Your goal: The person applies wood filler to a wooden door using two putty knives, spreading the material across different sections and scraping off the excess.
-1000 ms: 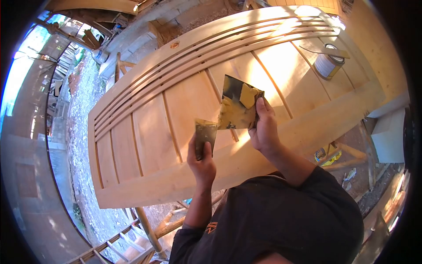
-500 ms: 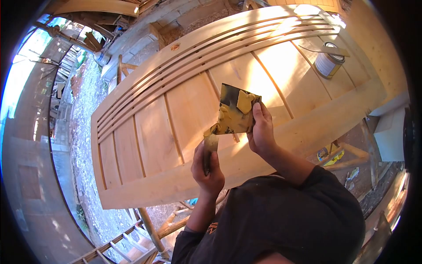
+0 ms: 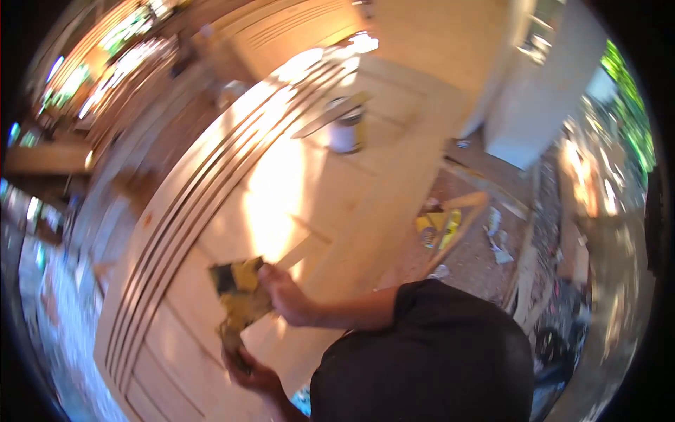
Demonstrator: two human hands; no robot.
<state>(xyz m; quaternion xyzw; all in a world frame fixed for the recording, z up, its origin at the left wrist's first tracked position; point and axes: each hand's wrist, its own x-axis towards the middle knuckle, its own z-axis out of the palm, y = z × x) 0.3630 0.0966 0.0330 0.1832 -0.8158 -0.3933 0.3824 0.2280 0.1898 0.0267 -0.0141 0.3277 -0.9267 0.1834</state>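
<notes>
My right hand [image 3: 287, 295] grips the right edge of a dark square plate [image 3: 242, 292] smeared with yellowish paste. Below it, my left hand [image 3: 254, 373] is closed around a putty knife [image 3: 230, 339], whose blade meets the plate's lower left corner. Both hands are over a pale wooden door panel [image 3: 337, 232] with long grooves along one side. A tin [image 3: 345, 130] stands on the panel, with a flat stick or blade [image 3: 327, 118] lying across its top. Motion blurs the view.
Another grooved wooden panel [image 3: 295, 28] lies beyond the first. A pale box-like piece [image 3: 538, 91] stands at the upper right. On the ground to the right are a yellow packet [image 3: 439, 228], a wooden support [image 3: 460, 228] and scattered debris.
The view has swung to the right, so the panel, tin and hands appear farther left. My hands still hold the plate and the putty knife close together.
</notes>
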